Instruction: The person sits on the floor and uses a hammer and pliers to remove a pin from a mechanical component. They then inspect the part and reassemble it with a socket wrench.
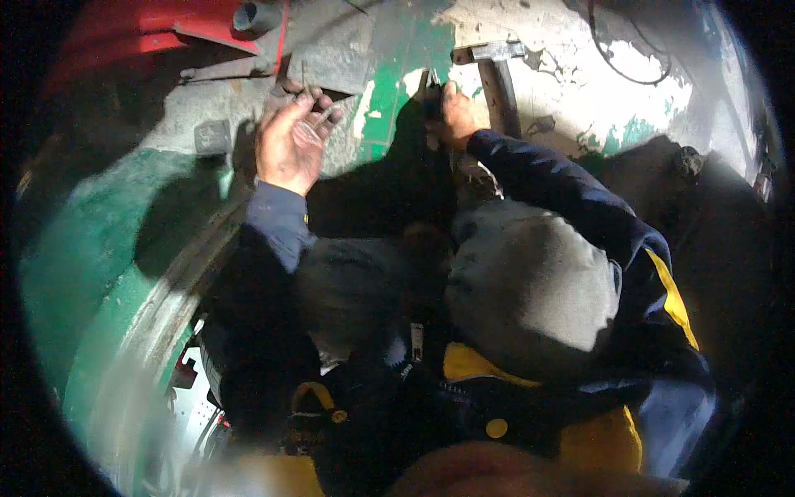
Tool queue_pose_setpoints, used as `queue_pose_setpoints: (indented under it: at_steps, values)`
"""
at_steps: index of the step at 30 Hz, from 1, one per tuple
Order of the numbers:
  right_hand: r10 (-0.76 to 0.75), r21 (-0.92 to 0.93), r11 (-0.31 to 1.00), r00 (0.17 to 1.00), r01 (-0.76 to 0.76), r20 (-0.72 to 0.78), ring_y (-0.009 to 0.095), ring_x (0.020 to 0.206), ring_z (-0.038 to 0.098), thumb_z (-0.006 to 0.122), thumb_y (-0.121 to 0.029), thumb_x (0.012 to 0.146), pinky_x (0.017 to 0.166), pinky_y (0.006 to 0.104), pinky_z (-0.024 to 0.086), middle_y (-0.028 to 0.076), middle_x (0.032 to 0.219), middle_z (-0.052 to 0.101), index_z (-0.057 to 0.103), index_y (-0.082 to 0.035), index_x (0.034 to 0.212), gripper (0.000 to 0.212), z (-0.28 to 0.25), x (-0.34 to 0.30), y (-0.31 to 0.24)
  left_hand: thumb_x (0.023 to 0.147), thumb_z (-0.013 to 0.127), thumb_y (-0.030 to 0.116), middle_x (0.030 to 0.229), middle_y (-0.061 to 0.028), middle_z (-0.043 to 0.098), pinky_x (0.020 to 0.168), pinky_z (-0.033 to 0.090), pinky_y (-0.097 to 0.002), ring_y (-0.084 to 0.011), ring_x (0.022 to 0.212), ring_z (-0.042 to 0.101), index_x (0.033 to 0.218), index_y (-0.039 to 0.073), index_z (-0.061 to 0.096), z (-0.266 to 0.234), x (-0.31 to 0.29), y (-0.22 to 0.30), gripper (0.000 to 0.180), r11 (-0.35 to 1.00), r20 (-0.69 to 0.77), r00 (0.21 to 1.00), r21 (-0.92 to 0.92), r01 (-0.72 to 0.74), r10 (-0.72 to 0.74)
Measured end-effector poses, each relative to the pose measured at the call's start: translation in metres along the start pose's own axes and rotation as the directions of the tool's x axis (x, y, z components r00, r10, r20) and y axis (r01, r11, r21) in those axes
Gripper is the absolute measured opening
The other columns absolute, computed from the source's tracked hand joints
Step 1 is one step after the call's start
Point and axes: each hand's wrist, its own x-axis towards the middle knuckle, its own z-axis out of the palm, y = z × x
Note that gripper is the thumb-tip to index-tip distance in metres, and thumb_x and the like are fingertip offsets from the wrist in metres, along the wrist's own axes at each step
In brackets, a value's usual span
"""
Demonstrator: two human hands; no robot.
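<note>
My left hand [288, 149] is raised at the upper left of centre, its fingers closed round a thin, light metal piece [326, 116] whose kind I cannot make out. Across from it, my right hand [460, 118] grips a dark tool [431, 93] with a narrow, jaw-like tip pointing away from me; shadow hides most of it. Just right of that hand lies a hammer [499, 83], its head at the far end and its dark handle running toward my sleeve. The two hands are apart.
Worn green and whitish floor [563, 91] spreads ahead. A grey block [213, 137] lies left of my left hand. At the far left stand a red structure [124, 37] and a short pipe [255, 16]. A dark cable [633, 79] loops at the right. My grey-clad knees fill the middle.
</note>
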Motion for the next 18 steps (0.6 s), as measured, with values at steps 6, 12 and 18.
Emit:
queue_pose_setpoints:
  at_steps: [6,12,18]
  values:
    - [-0.140,0.149,0.982,0.976,0.115,0.165,0.042,0.099,0.074,0.080,-0.035,0.082,0.088,0.0469,0.060,0.018,0.123,0.073,0.074,-0.006,0.113,0.043,-0.030,0.017,-0.008,0.098,0.070,0.020,0.112,-0.0052,0.067,0.101,0.053,-0.0445,-0.0235,0.106,0.065,0.113,0.015,0.066,0.008,-0.001,-0.008,0.016,0.971,0.082,0.996,-0.240,-0.006,0.027]
    - [-0.392,0.720,0.670,0.910,0.181,0.136,0.017,0.078,0.067,0.075,-0.017,0.086,0.070,0.0320,0.055,0.006,0.108,0.067,0.072,-0.005,0.116,0.032,-0.052,0.004,-0.019,0.098,0.071,0.015,0.112,-0.0057,0.070,0.105,0.051,-0.0485,-0.0250,0.110,0.065,0.115,0.013,0.068,-0.002,0.010,-0.013,0.017,0.991,-0.030,0.999,-0.132,-0.021,0.018]
    - [-0.451,0.898,0.417,0.827,-0.139,0.337,0.009,0.064,0.055,0.085,-0.033,0.090,0.056,0.0262,0.045,0.000,0.087,0.066,0.066,-0.003,0.126,0.051,-0.104,-0.034,-0.073,0.099,0.070,0.014,0.113,-0.0076,0.071,0.107,0.049,-0.0486,-0.0254,0.113,0.065,0.120,0.010,0.067,-0.002,0.018,-0.018,0.022,0.990,0.039,0.999,-0.142,-0.003,0.009]
